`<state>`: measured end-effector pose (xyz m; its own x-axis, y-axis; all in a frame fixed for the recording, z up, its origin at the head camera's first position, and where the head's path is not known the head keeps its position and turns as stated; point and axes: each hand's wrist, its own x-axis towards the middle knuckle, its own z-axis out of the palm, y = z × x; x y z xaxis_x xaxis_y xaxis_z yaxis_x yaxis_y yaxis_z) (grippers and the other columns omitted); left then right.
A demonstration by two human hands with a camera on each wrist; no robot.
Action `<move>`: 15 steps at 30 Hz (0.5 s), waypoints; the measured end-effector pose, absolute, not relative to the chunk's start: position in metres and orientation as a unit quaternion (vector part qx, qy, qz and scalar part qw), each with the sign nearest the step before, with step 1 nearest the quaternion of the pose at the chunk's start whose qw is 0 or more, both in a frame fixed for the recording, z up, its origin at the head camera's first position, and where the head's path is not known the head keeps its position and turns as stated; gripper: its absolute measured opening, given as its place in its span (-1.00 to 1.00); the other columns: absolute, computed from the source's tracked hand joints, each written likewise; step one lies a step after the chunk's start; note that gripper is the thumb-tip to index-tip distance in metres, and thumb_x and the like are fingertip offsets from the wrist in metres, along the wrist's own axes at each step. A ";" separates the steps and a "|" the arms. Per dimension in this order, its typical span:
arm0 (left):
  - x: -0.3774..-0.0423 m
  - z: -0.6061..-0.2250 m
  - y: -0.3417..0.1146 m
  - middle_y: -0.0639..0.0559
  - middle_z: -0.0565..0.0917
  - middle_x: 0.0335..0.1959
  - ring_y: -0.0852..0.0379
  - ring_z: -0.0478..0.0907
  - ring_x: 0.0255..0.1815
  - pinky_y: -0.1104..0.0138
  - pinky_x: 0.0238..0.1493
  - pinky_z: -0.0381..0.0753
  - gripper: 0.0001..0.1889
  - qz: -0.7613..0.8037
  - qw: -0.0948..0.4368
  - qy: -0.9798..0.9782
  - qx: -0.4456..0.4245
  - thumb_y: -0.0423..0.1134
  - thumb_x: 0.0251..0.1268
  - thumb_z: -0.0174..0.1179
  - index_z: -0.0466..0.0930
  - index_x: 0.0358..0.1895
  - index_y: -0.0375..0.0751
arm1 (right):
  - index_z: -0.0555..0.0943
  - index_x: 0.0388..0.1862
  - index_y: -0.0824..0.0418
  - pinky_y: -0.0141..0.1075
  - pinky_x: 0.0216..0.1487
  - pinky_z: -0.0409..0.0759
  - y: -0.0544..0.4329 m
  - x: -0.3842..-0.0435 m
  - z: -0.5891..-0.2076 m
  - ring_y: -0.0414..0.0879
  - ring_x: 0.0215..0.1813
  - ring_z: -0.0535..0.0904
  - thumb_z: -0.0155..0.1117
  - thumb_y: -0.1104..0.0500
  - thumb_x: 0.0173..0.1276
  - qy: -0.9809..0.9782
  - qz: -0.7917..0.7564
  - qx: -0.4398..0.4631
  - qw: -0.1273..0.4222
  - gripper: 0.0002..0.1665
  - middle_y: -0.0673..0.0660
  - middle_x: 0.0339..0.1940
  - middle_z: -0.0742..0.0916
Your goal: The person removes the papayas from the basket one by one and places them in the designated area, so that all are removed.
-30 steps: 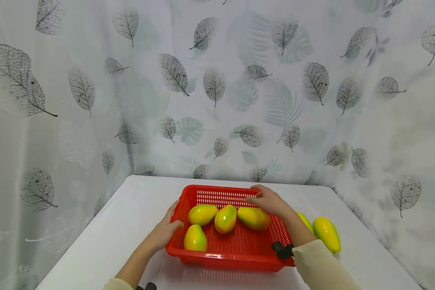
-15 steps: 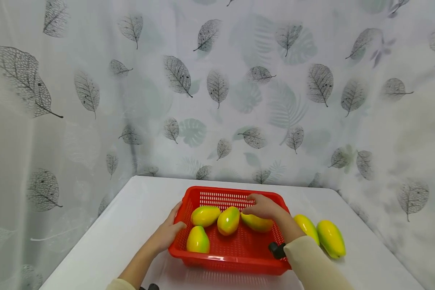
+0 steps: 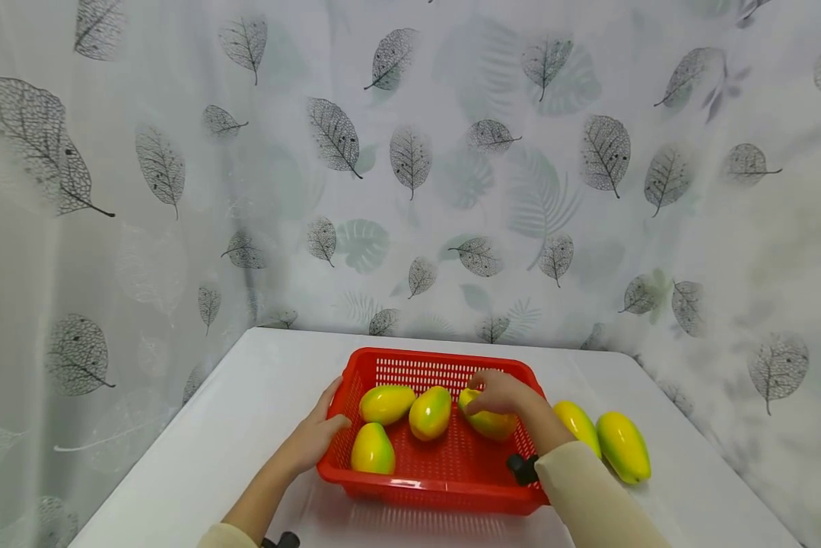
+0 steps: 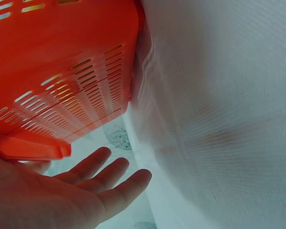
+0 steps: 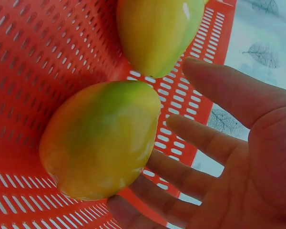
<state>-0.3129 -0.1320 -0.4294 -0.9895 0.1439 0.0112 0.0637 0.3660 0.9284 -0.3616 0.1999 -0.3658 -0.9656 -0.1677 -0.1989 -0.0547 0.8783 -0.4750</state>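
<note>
Your right hand [image 3: 502, 392] is spread over the right-hand mango [image 3: 494, 428]; nothing looks gripped.
Your left hand [image 3: 309, 440] lies along the left rim of the red basket [image 3: 444, 485], fingers straight, with no firm hold to be seen. The right hand's fingers reach down the mango's far side, thumb standing off it, so closing from here could let the smooth, rounded skin slip and roll away. That thumb also sits close to the middle mango [image 3: 430, 413] and could knock it. With the left hand this loose, a push could slide the basket. Two more mangoes lie to the left inside; outside, on the tabletop [image 3: 262, 392], a loose pair [image 3: 621, 447] sits near the right wall, where a shifted basket or your right forearm might bump it.
</note>
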 end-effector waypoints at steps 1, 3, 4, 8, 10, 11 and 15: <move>-0.313 -0.430 -0.132 -0.35 0.39 0.47 0.00 0.68 -0.04 0.01 -0.09 0.81 -0.14 0.560 0.035 0.825 0.063 -0.25 0.34 0.08 -0.05 0.69 0.02 | 0.64 0.26 0.19 0.14 0.24 0.64 0.200 -0.361 -0.366 0.11 0.18 0.56 0.52 0.05 0.19 0.961 -0.240 -0.055 0.122 -0.36 0.22 0.27 0.67; -0.313 -0.430 -0.132 -0.36 0.39 0.47 0.00 0.68 -0.05 0.01 -0.09 0.82 -0.15 0.560 0.034 0.825 0.063 -0.25 0.34 0.07 -0.05 0.69 0.02 | 0.66 0.21 0.16 0.12 0.18 0.68 0.200 -0.359 -0.366 0.09 0.14 0.57 0.55 0.05 0.17 0.959 -0.243 -0.048 0.135 -0.39 0.18 0.20 0.69; -0.313 -0.430 -0.133 -0.36 0.39 0.47 0.00 0.68 -0.05 0.01 -0.09 0.82 -0.15 0.560 0.034 0.825 0.064 -0.25 0.34 0.07 -0.05 0.69 0.01 | 0.67 0.19 0.14 0.11 0.15 0.70 0.199 -0.358 -0.366 0.09 0.12 0.57 0.56 0.06 0.15 0.958 -0.244 -0.044 0.143 -0.40 0.16 0.17 0.70; -0.312 -0.429 -0.132 -0.34 0.39 0.47 -0.03 0.67 -0.01 0.00 -0.06 0.81 -0.16 0.563 0.034 0.823 0.063 -0.26 0.35 0.08 -0.04 0.68 0.01 | 0.68 0.16 0.06 0.09 0.08 0.74 0.199 -0.354 -0.368 0.08 0.09 0.56 0.64 0.07 0.05 0.954 -0.246 -0.024 0.169 -0.36 0.12 0.10 0.69; -0.311 -0.428 -0.132 -0.34 0.39 0.47 -0.05 0.66 0.01 -0.01 -0.05 0.81 -0.16 0.565 0.035 0.822 0.064 -0.26 0.35 0.07 -0.04 0.68 0.01 | 0.68 0.17 0.03 0.10 0.08 0.74 0.200 -0.353 -0.370 0.09 0.09 0.56 0.67 0.09 -0.01 0.955 -0.243 -0.015 0.172 -0.32 0.11 0.11 0.69; -0.311 -0.428 -0.132 -0.34 0.39 0.47 -0.06 0.65 0.02 -0.01 -0.04 0.80 -0.16 0.565 0.036 0.822 0.064 -0.26 0.36 0.07 -0.03 0.68 0.02 | 0.67 0.17 0.02 0.10 0.07 0.74 0.200 -0.353 -0.370 0.09 0.09 0.56 0.67 0.10 -0.02 0.955 -0.242 -0.013 0.172 -0.31 0.11 0.11 0.68; -0.312 -0.428 -0.132 -0.34 0.39 0.47 -0.06 0.66 0.01 -0.01 -0.03 0.80 -0.17 0.562 0.035 0.824 0.062 -0.25 0.36 0.06 -0.03 0.68 0.02 | 0.68 0.15 0.01 0.10 0.05 0.75 0.200 -0.355 -0.371 0.09 0.07 0.56 0.68 0.10 -0.05 0.957 -0.237 -0.014 0.169 -0.31 0.11 0.09 0.68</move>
<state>-0.3117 -0.1319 -0.4285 -0.9897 0.1425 0.0114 0.0628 0.3615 0.9303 -0.3545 0.2002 -0.3712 -0.9424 -0.1064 -0.3171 0.0538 0.8875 -0.4576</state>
